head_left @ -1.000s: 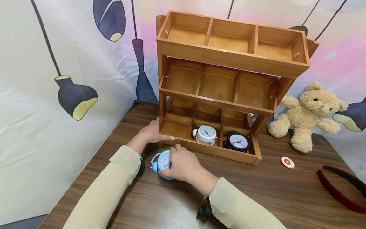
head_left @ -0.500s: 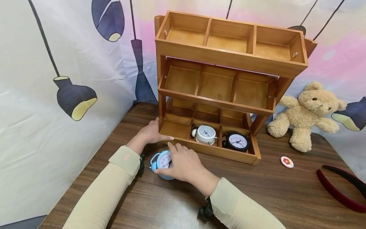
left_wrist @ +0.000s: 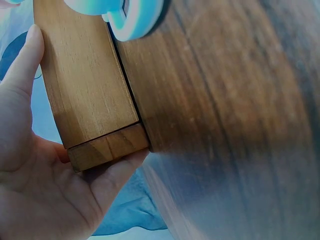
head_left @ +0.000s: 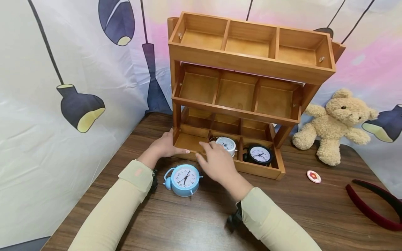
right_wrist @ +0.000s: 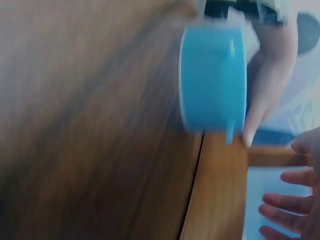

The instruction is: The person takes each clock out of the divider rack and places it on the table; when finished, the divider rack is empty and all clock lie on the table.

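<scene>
A light-blue alarm clock [head_left: 184,180] lies face up on the table in front of a three-tier wooden shelf [head_left: 251,57]. My left hand [head_left: 162,145] grips the shelf's lower left corner; in the left wrist view its thumb lies along the wooden edge and its fingers [left_wrist: 120,172] go round the end. My right hand [head_left: 218,162] hovers at the bottom tier's front edge, fingers spread and holding nothing, apart from the blue clock. Behind it, a white alarm clock [head_left: 226,144] sits in the middle bottom compartment, partly hidden. A black alarm clock [head_left: 259,154] fills the right one.
A teddy bear [head_left: 333,127] sits on the table right of the shelf. A round flower badge [head_left: 313,176] and a dark-red headband [head_left: 370,209] lie at the right. A printed cloth [head_left: 78,157] hangs along the left and back.
My right hand has let go of the blue alarm clock and moved right and up towards the shelf. The clock stays where it was; my left hand keeps its place.
</scene>
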Tool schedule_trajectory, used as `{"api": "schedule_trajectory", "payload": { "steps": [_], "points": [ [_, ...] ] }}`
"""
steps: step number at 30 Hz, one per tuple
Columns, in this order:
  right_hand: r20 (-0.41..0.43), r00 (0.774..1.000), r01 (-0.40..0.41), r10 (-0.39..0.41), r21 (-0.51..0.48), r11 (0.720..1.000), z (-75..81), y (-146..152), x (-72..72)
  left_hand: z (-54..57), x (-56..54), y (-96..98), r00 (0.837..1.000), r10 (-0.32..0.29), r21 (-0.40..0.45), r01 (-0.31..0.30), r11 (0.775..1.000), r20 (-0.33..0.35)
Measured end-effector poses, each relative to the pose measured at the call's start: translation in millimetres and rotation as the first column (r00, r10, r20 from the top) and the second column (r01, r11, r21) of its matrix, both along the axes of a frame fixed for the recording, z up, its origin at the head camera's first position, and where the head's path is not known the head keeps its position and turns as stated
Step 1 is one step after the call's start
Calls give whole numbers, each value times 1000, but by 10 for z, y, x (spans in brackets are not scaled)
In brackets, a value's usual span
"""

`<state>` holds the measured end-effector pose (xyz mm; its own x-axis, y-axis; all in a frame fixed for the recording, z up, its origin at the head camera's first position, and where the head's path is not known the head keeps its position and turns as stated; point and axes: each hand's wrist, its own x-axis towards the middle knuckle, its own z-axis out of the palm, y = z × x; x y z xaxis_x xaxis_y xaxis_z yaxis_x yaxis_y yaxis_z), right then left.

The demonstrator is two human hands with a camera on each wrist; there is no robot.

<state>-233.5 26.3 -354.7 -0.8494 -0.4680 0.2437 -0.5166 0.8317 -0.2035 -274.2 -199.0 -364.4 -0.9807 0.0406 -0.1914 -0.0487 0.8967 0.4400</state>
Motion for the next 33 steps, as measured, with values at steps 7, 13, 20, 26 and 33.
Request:
{"api": "schedule_trajectory", "payload": {
  "steps": [7, 13, 20, 26, 33],
  "points": [
    [-24, 992, 124, -125, -37, 992, -75, 256, -353, -26, 4, -9, 1000, 6, 1, -6, 1000, 12],
    [66, 977, 204, -201, -34, 978, -102, 371, -494, -26, -1, -20, 1000, 6, -1, -6, 1000, 9],
    [131, 962, 244, -239, -23, 969, -148, 417, -586, -16, 6, -11, 1000, 5, 3, -5, 1000, 14],
    [147, 956, 256, -254, 4, 967, -149, 435, -613, -14, 2, -6, 1000, 7, -1, -7, 1000, 14],
    [157, 949, 270, -273, 44, 962, -142, 419, -631, -12, 7, -2, 1000, 14, -3, -14, 1000, 8]
  ]
}}
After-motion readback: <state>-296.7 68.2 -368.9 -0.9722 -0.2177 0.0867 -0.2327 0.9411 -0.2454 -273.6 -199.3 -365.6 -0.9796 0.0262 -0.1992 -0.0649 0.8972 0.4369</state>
